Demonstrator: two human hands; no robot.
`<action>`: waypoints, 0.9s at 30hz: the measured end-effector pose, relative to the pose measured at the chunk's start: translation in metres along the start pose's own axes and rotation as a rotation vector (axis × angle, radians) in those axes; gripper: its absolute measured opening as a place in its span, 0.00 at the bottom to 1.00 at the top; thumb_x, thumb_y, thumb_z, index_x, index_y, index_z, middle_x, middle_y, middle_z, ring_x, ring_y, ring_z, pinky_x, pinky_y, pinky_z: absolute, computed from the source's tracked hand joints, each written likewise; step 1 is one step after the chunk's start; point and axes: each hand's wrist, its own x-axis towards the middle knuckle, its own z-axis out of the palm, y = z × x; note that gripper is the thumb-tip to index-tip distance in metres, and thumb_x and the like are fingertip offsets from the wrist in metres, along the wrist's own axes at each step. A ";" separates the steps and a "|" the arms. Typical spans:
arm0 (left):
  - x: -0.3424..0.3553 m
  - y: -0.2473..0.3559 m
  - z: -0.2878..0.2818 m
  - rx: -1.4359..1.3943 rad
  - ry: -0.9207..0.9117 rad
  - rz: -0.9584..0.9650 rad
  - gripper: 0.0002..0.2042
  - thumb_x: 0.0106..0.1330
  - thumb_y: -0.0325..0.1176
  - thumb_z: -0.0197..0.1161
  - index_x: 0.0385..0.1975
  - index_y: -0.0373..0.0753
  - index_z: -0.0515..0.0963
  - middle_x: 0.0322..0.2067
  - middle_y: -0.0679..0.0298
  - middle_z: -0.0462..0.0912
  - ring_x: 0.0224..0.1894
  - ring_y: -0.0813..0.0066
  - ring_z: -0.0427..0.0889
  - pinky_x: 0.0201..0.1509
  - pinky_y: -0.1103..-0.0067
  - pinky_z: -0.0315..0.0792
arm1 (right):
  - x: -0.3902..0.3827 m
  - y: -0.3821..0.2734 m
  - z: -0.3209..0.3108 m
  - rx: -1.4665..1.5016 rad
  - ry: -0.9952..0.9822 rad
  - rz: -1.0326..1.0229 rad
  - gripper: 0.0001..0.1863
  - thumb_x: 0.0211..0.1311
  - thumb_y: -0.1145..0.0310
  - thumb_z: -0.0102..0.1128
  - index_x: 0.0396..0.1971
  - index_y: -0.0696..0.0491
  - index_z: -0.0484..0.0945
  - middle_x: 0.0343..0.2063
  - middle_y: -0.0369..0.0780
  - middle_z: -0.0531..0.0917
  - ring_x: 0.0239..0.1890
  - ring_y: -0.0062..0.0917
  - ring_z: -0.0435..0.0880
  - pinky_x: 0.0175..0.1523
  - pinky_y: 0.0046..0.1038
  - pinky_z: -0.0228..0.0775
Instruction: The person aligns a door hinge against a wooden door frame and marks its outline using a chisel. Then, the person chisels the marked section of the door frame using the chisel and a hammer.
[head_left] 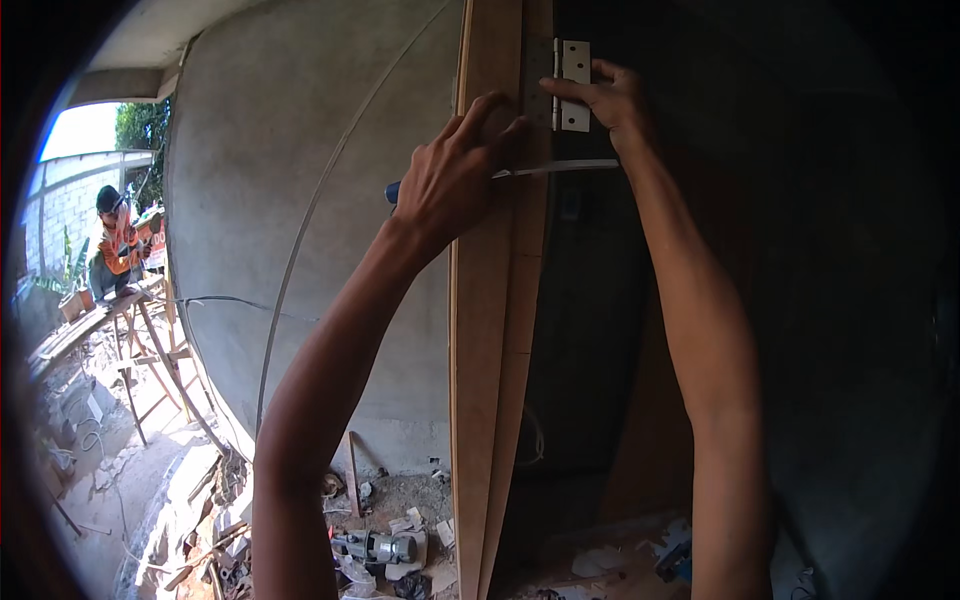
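A metal butt hinge (pixel 576 110) sits high against the edge of the upright wooden door frame (pixel 485 330). Its pale leaf with screw holes stands out to the right, and the other leaf lies in shadow on the wood. My right hand (pixel 612 98) is closed on the hinge, with the thumb across its pin side. To the left, my left hand (pixel 450 170) is curled round a long thin tool (pixel 392 192) with a blue end. A pale, narrow shaft reaches rightward from under that hand, below the hinge. The tool's exact kind cannot be made out.
A grey plastered wall (pixel 350 250) with a thin cable stands left of the frame. A power tool (pixel 380 545) lies on the rubble below. Outside at far left, a person (pixel 118 240) in orange is beside a wooden trestle (pixel 150 350). Dark interior lies right.
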 end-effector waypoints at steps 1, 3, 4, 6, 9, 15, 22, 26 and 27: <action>-0.001 -0.003 0.000 -0.037 0.017 0.073 0.29 0.55 0.24 0.66 0.60 0.50 0.76 0.62 0.61 0.67 0.55 0.60 0.81 0.39 0.69 0.85 | 0.003 0.000 -0.003 -0.078 -0.014 0.043 0.32 0.37 0.57 0.85 0.43 0.57 0.83 0.33 0.40 0.88 0.35 0.25 0.88 0.48 0.27 0.80; -0.002 -0.006 -0.001 -0.076 0.030 0.142 0.29 0.54 0.23 0.65 0.59 0.49 0.77 0.61 0.61 0.68 0.51 0.60 0.83 0.36 0.70 0.85 | 0.003 -0.004 -0.004 -0.157 -0.033 0.090 0.32 0.36 0.56 0.85 0.42 0.56 0.83 0.32 0.40 0.88 0.35 0.24 0.88 0.48 0.27 0.80; -0.002 -0.008 -0.003 -0.039 0.019 0.152 0.28 0.54 0.23 0.65 0.59 0.48 0.77 0.60 0.61 0.68 0.50 0.60 0.84 0.36 0.69 0.85 | 0.000 -0.008 -0.004 -0.151 -0.074 0.104 0.32 0.36 0.56 0.86 0.42 0.56 0.84 0.33 0.40 0.88 0.35 0.24 0.88 0.48 0.27 0.80; 0.000 -0.009 -0.005 -0.004 0.009 0.163 0.28 0.54 0.23 0.65 0.58 0.48 0.77 0.59 0.61 0.69 0.48 0.60 0.85 0.35 0.69 0.85 | -0.001 -0.015 -0.004 -0.147 -0.114 0.118 0.32 0.35 0.56 0.86 0.41 0.56 0.84 0.33 0.40 0.88 0.36 0.24 0.88 0.48 0.27 0.80; 0.004 -0.005 -0.006 0.046 -0.068 0.125 0.26 0.55 0.24 0.65 0.57 0.45 0.77 0.57 0.61 0.70 0.47 0.60 0.85 0.35 0.68 0.85 | 0.001 -0.017 -0.005 -0.125 -0.147 0.127 0.32 0.35 0.55 0.86 0.41 0.57 0.84 0.34 0.39 0.88 0.36 0.23 0.87 0.47 0.27 0.80; 0.012 0.003 -0.003 0.158 -0.012 0.180 0.23 0.55 0.26 0.68 0.54 0.41 0.78 0.60 0.64 0.68 0.46 0.62 0.85 0.35 0.70 0.85 | 0.008 -0.004 -0.009 -0.016 -0.173 0.052 0.41 0.32 0.53 0.87 0.48 0.60 0.80 0.37 0.42 0.87 0.40 0.26 0.87 0.52 0.29 0.79; 0.013 0.000 -0.011 0.141 -0.144 0.283 0.12 0.55 0.28 0.71 0.40 0.38 0.84 0.62 0.69 0.73 0.47 0.65 0.86 0.34 0.73 0.83 | 0.006 -0.001 -0.005 -0.136 -0.066 -0.051 0.51 0.33 0.51 0.86 0.58 0.61 0.72 0.44 0.48 0.85 0.46 0.34 0.86 0.53 0.33 0.79; 0.010 -0.001 -0.009 0.073 -0.129 0.235 0.12 0.54 0.27 0.72 0.39 0.40 0.86 0.63 0.69 0.73 0.49 0.64 0.85 0.34 0.73 0.84 | -0.002 -0.004 0.002 -0.128 -0.033 -0.215 0.47 0.38 0.48 0.83 0.61 0.50 0.73 0.44 0.48 0.85 0.48 0.33 0.86 0.53 0.33 0.79; 0.010 -0.001 -0.008 0.071 -0.125 0.236 0.12 0.54 0.27 0.72 0.39 0.40 0.86 0.63 0.69 0.73 0.49 0.64 0.85 0.34 0.73 0.84 | 0.001 -0.005 0.002 -0.131 -0.032 -0.217 0.47 0.38 0.48 0.83 0.61 0.50 0.73 0.44 0.48 0.85 0.48 0.33 0.86 0.53 0.33 0.79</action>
